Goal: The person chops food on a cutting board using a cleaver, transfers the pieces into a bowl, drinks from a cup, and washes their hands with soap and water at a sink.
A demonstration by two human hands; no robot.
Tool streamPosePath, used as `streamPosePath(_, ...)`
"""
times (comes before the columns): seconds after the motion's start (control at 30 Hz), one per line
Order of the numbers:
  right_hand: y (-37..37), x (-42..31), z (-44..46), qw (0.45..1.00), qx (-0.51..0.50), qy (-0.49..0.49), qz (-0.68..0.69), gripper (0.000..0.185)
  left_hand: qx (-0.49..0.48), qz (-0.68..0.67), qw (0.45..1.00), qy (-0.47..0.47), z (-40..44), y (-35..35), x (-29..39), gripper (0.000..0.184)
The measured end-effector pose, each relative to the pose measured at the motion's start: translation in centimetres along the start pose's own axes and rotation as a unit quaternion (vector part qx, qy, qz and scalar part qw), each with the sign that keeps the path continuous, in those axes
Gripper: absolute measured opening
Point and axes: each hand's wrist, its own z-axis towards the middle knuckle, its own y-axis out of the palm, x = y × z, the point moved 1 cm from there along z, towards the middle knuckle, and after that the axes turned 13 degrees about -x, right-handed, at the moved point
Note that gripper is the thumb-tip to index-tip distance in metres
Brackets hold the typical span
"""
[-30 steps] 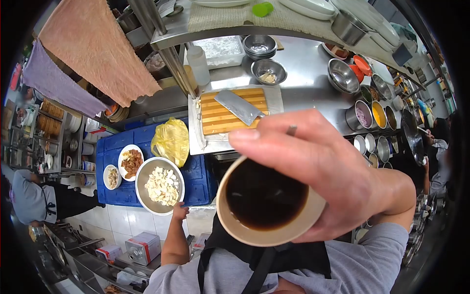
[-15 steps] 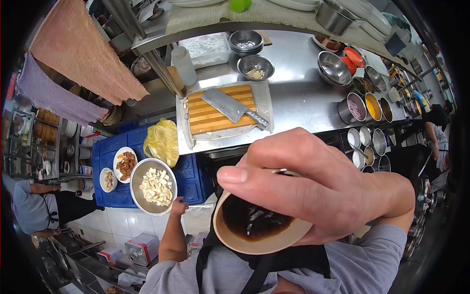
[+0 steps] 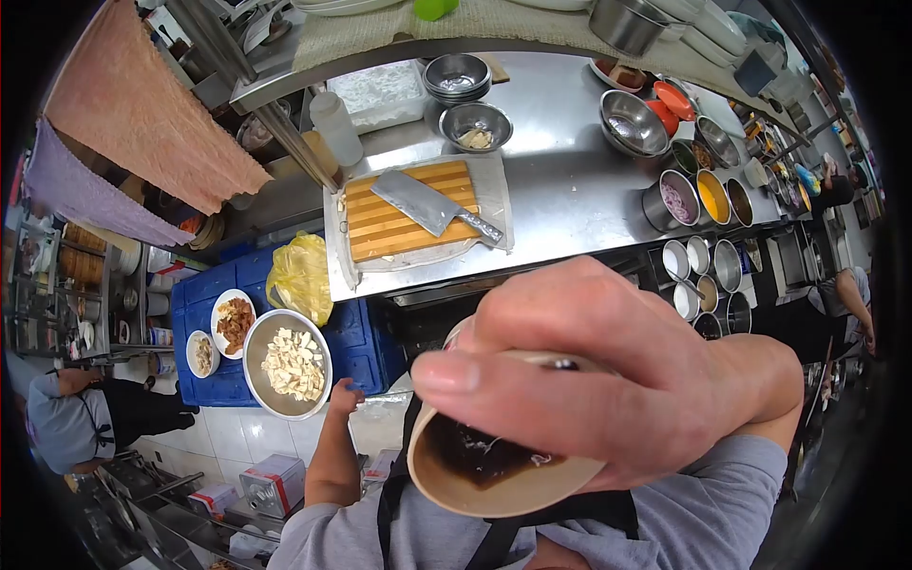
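Close to the camera, my right hand (image 3: 589,370) grips a beige cup (image 3: 465,494) from above, fingers and thumb around its rim. Dark brown liquid (image 3: 475,451) with pale glints is inside, and the cup is tilted. A small shiny piece (image 3: 562,363) shows at the rim behind my fingers; its kind is unclear. My left hand (image 3: 346,395) is low beside a steel bowl (image 3: 328,375) of chopped pale pieces (image 3: 293,366), its fingers slightly apart. Whether it touches the bowl, I cannot tell.
A cleaver (image 3: 418,201) lies on a striped wooden board (image 3: 380,228) on the steel counter (image 3: 560,199). A blue chest (image 3: 366,342) carries the bowl, a plate of brown pieces (image 3: 234,323) and a yellow bag (image 3: 302,275). Co-workers (image 3: 71,418) stand at both sides.
The cup has shifted slightly lower in view and the liquid's surface has moved inside it. The surroundings have slid a little leftward. My left hand stays beside the bowl.
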Motion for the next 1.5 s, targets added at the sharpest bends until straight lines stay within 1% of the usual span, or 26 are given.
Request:
streamPosePath(0.07, -0.1, 0.2, -0.1, 1.0, 0.019, -0.019, 0.001, 0.036, -0.014, -0.024, 1.0, 0.002, 0.6, -0.4, -0.9, 0.061)
streamPosePath(0.13, -0.5, 0.0, 0.1, 0.999, -0.003, -0.053, -0.01, 0.032, -0.027, -0.048, 0.998, 0.005, 0.0, 0.0, -0.1, 0.061)
streamPosePath(0.2, -0.6, -0.5, 0.2, 0.997, -0.012, -0.076, -0.019, 0.029, 0.026, 0.056, 0.997, -0.056, -2.0, 1.1, 2.3, 0.061)
streamPosePath(0.27, -0.4, -1.2, 0.5, 0.998, -0.011, -0.061, -0.029, 0.027, 0.02, 0.053, 0.997, -0.053, -2.7, 1.5, 3.2, 0.061)
streamPosePath(0.43, -0.2, -2.7, 1.3, 0.998, -0.01, 0.03, -0.048, 0.021, 0.022, 0.072, 0.996, -0.047, -2.6, 0.7, 2.4, 0.062)
streamPosePath(0.53, 0.0, -4.3, 1.7, 0.99, -0.014, 0.126, -0.059, 0.019, -0.004, 0.01, 0.999, -0.039, -1.5, -0.5, 0.7, 0.063)
streamPosePath(0.6, -0.2, -5.5, 1.9, 0.978, -0.009, 0.195, -0.068, 0.018, -0.036, 0.042, 0.998, 0.007, -0.1, -1.9, -1.1, 0.063)
streamPosePath(0.63, -0.3, -6.0, 2.0, 0.97, -0.003, 0.231, -0.074, 0.018, -0.098, 0.132, 0.983, 0.081, 1.2, -3.0, -2.6, 0.063)
streamPosePath(0.67, -0.4, -6.4, 2.1, 0.963, -0.004, 0.26, -0.076, 0.018, -0.146, 0.24, 0.947, 0.159, 1.7, -3.6, -2.8, 0.062)
streamPosePath(0.7, -0.4, -6.8, 2.1, 0.95, 0.013, 0.3, -0.079, 0.018, -0.181, 0.362, 0.884, 0.236, 1.2, -3.2, -1.6, 0.062)
streamPosePath(0.73, -0.7, -6.8, 2.2, 0.954, -0.026, 0.29, -0.065, 0.018, -0.132, 0.308, 0.933, 0.134, 1.6, -3.6, -2.6, 0.062)
streamPosePath(0.77, -0.9, -6.9, 2.3, 0.957, -0.065, 0.28, -0.05, 0.02, -0.068, 0.229, 0.971, 0.031, 0.1, -2.6, -0.7, 0.062)
streamPosePath(0.8, -1.0, -6.7, 2.5, 0.958, -0.076, 0.272, -0.046, 0.019, 0.007, 0.144, 0.988, -0.055, -2.3, -1.0, 2.3, 0.062)
streamPosePath(0.87, -0.7, -6.4, 2.6, 0.962, -0.065, 0.26, -0.052, 0.018, -0.104, 0.052, 0.991, 0.06, 1.0, -3.3, -1.7, 0.062)
streamPosePath(0.9, -0.5, -6.4, 2.7, 0.963, -0.056, 0.258, -0.057, 0.018, -0.167, -0.003, 0.98, 0.108, 1.9, -4.0, -2.7, 0.062)
streamPosePath(1.0, -0.2, -6.5, 3.1, 0.961, -0.045, 0.263, -0.071, 0.018, -0.145, 0.027, 0.979, 0.139, 2.3, -4.1, -2.6, 0.064)
streamPosePath(1.03, -0.3, -6.6, 3.3, 0.96, -0.046, 0.267, -0.075, 0.018, -0.093, 0.045, 0.991, 0.087, 2.0, -4.0, -2.3, 0.064)
streamPosePath(1.1, -0.9, -6.5, 3.6, 0.956, -0.063, 0.278, -0.074, 0.018, 0.005, 0.067, 0.997, -0.023, -1.1, -2.1, 1.8, 0.065)
streamPosePath(1.2, -2.3, -5.9, 3.9, 0.945, -0.147, 0.29, -0.04, 0.018, 0.02, 0.131, 0.991, -0.031, -2.1, -1.7, 3.8, 0.067)
streamPosePath(1.23, -2.0, -5.5, 3.8, 0.946, -0.164, 0.279, -0.018, 0.018, 0.019, 0.132, 0.991, -0.03, -2.1, -1.8, 3.9, 0.067)
streamPosePath(1.27, -1.7, -5.1, 3.6, 0.946, -0.182, 0.269, 0.004, 0.019, 0.014, 0.08, 0.996, -0.026, -2.2, -1.7, 3.9, 0.066)
streamPosePath(1.3, -0.6, -5.0, 3.7, 0.957, -0.103, 0.271, 0.008, 0.019, 0.008, 0.03, 0.999, -0.022, -2.0, -1.8, 3.6, 0.066)
streamPosePath(1.33, 1.0, -4.9, 4.0, 0.963, -0.023, 0.269, 0.013, 0.02, 0.007, 0.03, 0.999, -0.022, -1.7, -2.1, 3.3, 0.066)
streamPosePath(1.4, 4.2, -4.8, 4.9, 0.956, 0.134, 0.258, 0.024, 0.022, 0.012, 0.111, 0.994, -0.01, -1.2, -2.5, 3.0, 0.066)
streamPosePath(1.43, 5.2, -4.8, 5.3, 0.944, 0.211, 0.251, 0.03, 0.024, 0.013, 0.111, 0.994, -0.01, -1.7, -2.3, 3.6, 0.066)
streamPosePath(1.5, 4.6, -4.5, 5.5, 0.938, 0.247, 0.243, 0.017, 0.027, 0.024, 0.085, 0.996, -0.03, -2.3, -2.0, 4.2, 0.066)
